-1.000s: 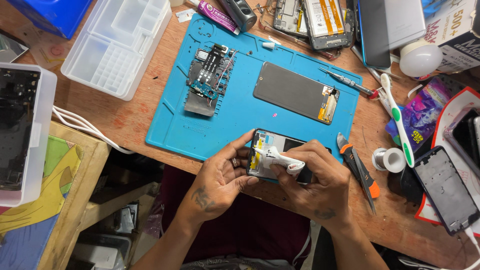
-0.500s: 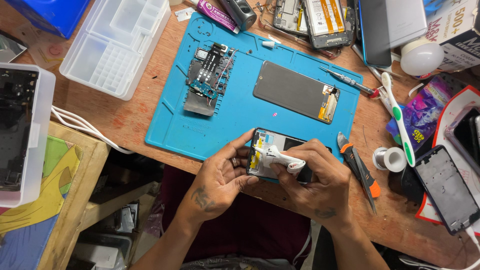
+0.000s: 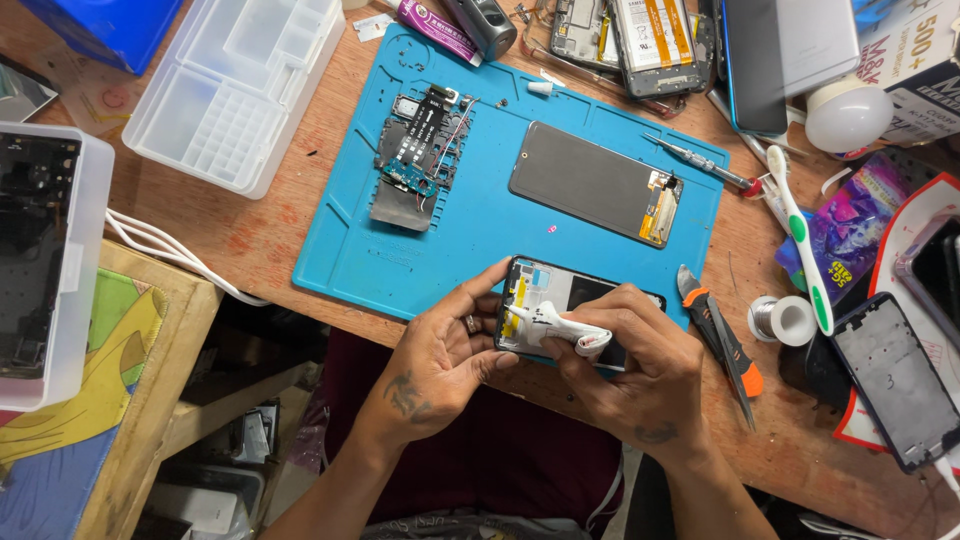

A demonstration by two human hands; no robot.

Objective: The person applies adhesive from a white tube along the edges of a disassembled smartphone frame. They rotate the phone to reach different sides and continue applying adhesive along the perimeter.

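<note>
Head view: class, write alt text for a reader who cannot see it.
Two hands work on an opened phone at the near edge of a blue mat: the left hand steadies it while the right hand presses a white tool onto it. A screen and circuit boards lie on the mat.

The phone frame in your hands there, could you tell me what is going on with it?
The left hand steadies the opened phone frame at the near edge of the blue mat. The right hand presses a small white tool across it. A detached screen and circuit boards lie further up the mat.
</note>
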